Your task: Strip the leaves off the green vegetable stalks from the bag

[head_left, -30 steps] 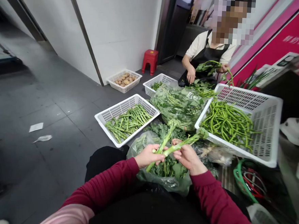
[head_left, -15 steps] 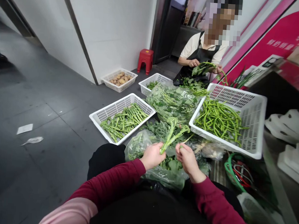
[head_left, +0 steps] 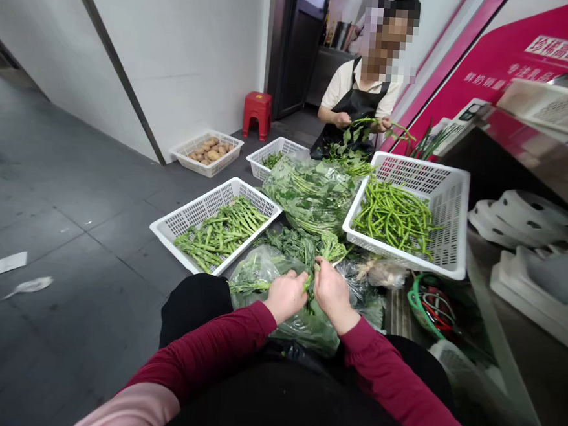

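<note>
My left hand is closed around a green broccolini stalk, a short part of which shows between my hands. My right hand is closed too, its fingertips pinching at that stalk close to the left fingers. Just beyond the right hand a leafy broccolini head shows; whether it belongs to the held stalk is hidden. Below both hands lies a clear plastic bag of greens. Another pale green stalk rests over the bag, left of my left hand.
White baskets hold cut green stalks, long green beans and potatoes. A large bag of leafy greens lies between them. Opposite sits a co-worker in a black apron, handling leafy stems. A red stool stands behind.
My right hand has come in beside the left, and the broccolini, upright in my left hand before, is now lower and mostly covered. The view has swung to the right.
</note>
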`<control>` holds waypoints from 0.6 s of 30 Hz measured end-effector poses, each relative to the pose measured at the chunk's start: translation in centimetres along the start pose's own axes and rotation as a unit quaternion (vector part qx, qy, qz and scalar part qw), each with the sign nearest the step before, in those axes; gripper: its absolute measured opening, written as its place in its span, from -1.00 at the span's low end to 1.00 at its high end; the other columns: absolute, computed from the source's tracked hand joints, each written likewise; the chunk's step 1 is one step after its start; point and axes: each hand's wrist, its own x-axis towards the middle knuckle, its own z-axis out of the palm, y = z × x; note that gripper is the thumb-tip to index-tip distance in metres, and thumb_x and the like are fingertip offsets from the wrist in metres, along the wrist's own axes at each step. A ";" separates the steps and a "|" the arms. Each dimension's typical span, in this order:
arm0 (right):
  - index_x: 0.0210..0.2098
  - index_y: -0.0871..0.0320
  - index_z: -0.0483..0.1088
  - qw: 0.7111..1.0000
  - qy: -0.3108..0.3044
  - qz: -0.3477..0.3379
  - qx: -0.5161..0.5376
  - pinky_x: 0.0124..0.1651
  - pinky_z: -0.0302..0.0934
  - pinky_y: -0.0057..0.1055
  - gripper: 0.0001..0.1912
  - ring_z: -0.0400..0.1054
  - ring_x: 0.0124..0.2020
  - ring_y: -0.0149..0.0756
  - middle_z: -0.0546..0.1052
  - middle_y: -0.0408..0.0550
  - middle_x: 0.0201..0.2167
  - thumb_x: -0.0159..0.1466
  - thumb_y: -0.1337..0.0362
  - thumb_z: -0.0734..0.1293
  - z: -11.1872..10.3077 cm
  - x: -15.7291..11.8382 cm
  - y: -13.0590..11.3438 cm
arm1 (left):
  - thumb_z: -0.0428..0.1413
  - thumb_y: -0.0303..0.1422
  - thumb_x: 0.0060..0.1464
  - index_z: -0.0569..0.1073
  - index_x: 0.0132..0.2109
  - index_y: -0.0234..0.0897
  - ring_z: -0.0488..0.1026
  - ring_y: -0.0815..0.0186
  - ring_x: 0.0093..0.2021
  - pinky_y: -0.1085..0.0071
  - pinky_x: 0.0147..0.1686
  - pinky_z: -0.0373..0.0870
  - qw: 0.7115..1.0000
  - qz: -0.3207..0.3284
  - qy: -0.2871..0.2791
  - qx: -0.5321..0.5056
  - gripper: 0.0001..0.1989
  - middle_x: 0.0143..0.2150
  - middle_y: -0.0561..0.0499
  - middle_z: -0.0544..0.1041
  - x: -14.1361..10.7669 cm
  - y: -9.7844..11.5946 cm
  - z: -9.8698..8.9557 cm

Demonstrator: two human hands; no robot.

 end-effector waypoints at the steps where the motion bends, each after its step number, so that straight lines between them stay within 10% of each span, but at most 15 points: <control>1: -0.09 0.17 0.22 1.000 -0.012 0.011 0.000 -0.30 0.07 -0.38 -0.73 0.31 -0.33 -0.24 0.43 0.09 -0.30 0.25 0.31 0.05 0.2 0.1 0.2 | 0.01 -0.35 -0.05 0.34 -0.06 -0.23 0.39 0.22 -0.27 0.36 -0.28 0.26 1.000 0.007 0.000 0.002 -0.66 -0.25 -0.10 0.38 -0.1 0.0 0.1; 6: -0.40 0.16 0.28 0.995 -0.079 0.045 0.032 -0.35 0.05 -0.36 -0.81 0.29 -0.45 -0.22 0.39 0.05 -0.52 0.23 0.27 0.09 0.7 0.8 0.3 | 0.00 -0.39 -0.07 0.37 -0.07 -0.29 0.39 0.14 -0.26 0.29 -0.28 0.27 0.999 0.028 0.005 -0.020 -0.65 -0.27 -0.17 0.40 0.1 -0.3 0.9; 11: -0.36 0.12 0.24 0.970 0.016 0.037 0.238 -0.33 0.06 -0.38 -0.80 0.23 -0.42 -0.28 0.36 -0.04 -0.47 0.24 0.22 0.04 0.2 1.0 -0.1 | 0.07 -0.35 -0.14 0.46 -0.31 -0.33 0.38 0.21 -0.33 0.35 -0.30 0.26 0.986 -0.013 -0.020 -0.164 -0.81 -0.38 -0.10 0.44 1.0 -0.9 0.5; 18: -0.38 0.04 0.11 0.781 0.031 0.217 0.584 -0.66 -0.15 -0.51 -0.82 -0.12 -0.72 -0.45 -0.03 -0.32 -0.71 0.17 0.08 0.15 0.9 2.0 -0.4 | 0.15 -0.45 -0.24 0.38 -0.14 -0.33 0.26 0.49 -0.50 0.57 -0.47 0.20 0.803 0.045 -0.158 -0.573 -0.60 -0.46 0.11 0.37 0.3 -0.8 -1.7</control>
